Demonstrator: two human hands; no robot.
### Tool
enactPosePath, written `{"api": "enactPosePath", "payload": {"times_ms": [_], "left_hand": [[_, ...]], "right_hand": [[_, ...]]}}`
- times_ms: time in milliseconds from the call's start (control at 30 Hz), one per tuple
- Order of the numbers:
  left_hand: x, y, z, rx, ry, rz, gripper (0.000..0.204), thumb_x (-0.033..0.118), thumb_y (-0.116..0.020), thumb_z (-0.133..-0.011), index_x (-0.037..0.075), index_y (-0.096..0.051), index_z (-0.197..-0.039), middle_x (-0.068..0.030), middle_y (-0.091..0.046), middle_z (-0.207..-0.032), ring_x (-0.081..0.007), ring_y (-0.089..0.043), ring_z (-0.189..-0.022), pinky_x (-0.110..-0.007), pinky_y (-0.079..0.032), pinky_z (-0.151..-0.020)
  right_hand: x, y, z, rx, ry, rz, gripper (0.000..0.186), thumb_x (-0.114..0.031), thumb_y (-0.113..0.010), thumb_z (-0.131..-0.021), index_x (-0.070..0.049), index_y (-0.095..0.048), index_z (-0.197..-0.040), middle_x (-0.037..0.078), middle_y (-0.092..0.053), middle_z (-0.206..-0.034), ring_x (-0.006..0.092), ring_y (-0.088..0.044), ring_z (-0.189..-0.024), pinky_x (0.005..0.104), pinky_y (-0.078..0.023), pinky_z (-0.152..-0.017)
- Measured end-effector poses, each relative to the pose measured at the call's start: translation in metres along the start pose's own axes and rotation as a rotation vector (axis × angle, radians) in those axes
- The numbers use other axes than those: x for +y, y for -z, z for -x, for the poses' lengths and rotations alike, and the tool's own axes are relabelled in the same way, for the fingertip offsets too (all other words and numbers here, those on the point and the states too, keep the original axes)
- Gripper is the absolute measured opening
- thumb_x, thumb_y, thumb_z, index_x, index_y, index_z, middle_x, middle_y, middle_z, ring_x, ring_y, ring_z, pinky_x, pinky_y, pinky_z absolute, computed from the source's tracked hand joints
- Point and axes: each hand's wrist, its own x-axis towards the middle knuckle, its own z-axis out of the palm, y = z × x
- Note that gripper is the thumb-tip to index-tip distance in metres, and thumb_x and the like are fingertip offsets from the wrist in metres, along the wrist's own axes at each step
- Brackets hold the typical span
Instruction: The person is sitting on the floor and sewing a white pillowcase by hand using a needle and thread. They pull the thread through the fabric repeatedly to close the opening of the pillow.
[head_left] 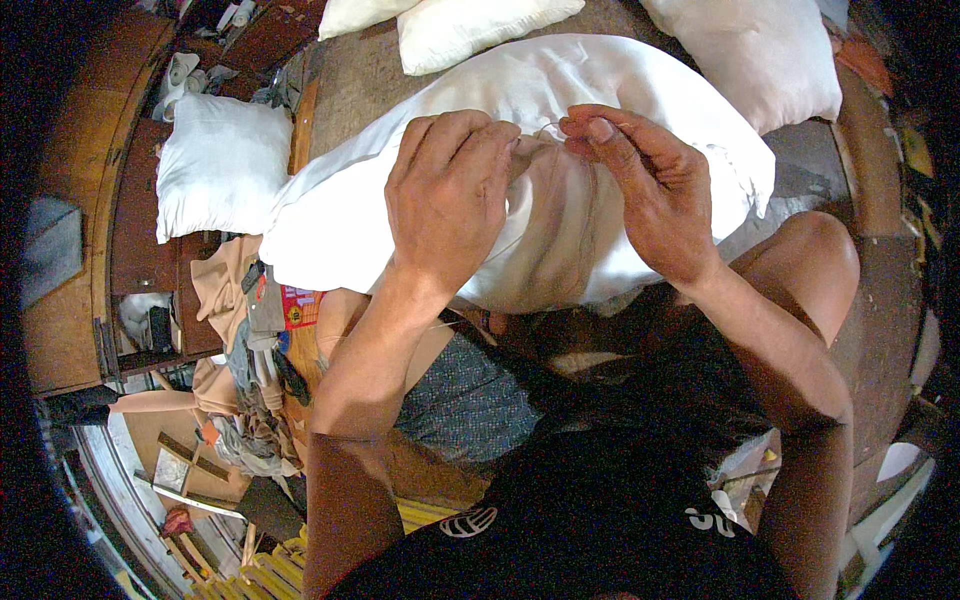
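A large white stuffed pillow [340, 215] lies across my lap and the work surface, its cloth wrinkled. Above its middle, my left hand [448, 195] is closed in a pinch, the back of the hand toward me. Facing it, a little to the right, my right hand [660, 185] pinches thumb against forefinger. Between the two sets of fingertips runs a thin thread [543, 134]; the fingers partly cover it. Whether a needle is there is too small to tell. Both hands are apart from the cloth and cast shadows on it.
Smaller white pillows lie around: one at the left [222, 165], one at the far middle [480, 32], one at the far right [750, 60]. The brown work surface [355, 85] extends beyond. Wooden cabinets [135, 200] and heaped cloth [250, 440] stand at the left.
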Motion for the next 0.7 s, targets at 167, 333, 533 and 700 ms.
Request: {"api": "enactPosePath", "payload": {"times_ms": [167,333,533,700], "left_hand": [[0.000,0.001,-0.001,0.000,-0.006,0.016,0.012,0.007,-0.074,-0.083,0.008,-0.075,-0.094,-0.0058,-0.070,-0.097,-0.0280,-0.063,-0.091,-0.039,-0.053,-0.080],[-0.001,0.000,0.000,0.016,-0.011,0.013,0.011,0.006,-0.074,-0.083,0.008,-0.074,-0.094,-0.0055,-0.070,-0.096,-0.0276,-0.063,-0.090,-0.038,-0.053,-0.080],[0.000,0.002,-0.002,0.008,-0.015,0.022,0.011,0.007,-0.074,-0.084,0.007,-0.074,-0.095,-0.0059,-0.069,-0.096,-0.0279,-0.063,-0.088,-0.038,-0.053,-0.079],[0.000,0.000,-0.002,0.010,-0.015,0.029,0.011,0.007,-0.074,-0.084,0.007,-0.074,-0.095,-0.0062,-0.069,-0.096,-0.0281,-0.063,-0.088,-0.038,-0.053,-0.079]], "right_hand": [[-0.002,0.000,0.000,-0.027,-0.010,0.037,0.028,-0.021,-0.062,-0.105,0.002,-0.073,-0.117,0.011,-0.077,-0.107,0.0152,-0.071,-0.097,0.0293,-0.056,-0.088],[-0.009,0.003,0.000,-0.075,-0.050,0.068,0.028,-0.017,-0.060,-0.106,0.003,-0.071,-0.122,0.011,-0.075,-0.112,0.0162,-0.070,-0.103,0.0310,-0.055,-0.095],[-0.005,-0.001,-0.001,-0.034,-0.020,0.085,0.030,-0.025,-0.062,-0.104,0.001,-0.075,-0.113,0.013,-0.078,-0.102,0.0157,-0.073,-0.093,0.0302,-0.056,-0.085],[0.004,0.001,-0.005,-0.130,-0.042,0.003,0.030,-0.025,-0.060,-0.105,0.001,-0.074,-0.109,0.013,-0.077,-0.097,0.0175,-0.072,-0.090,0.0320,-0.056,-0.083]]}}
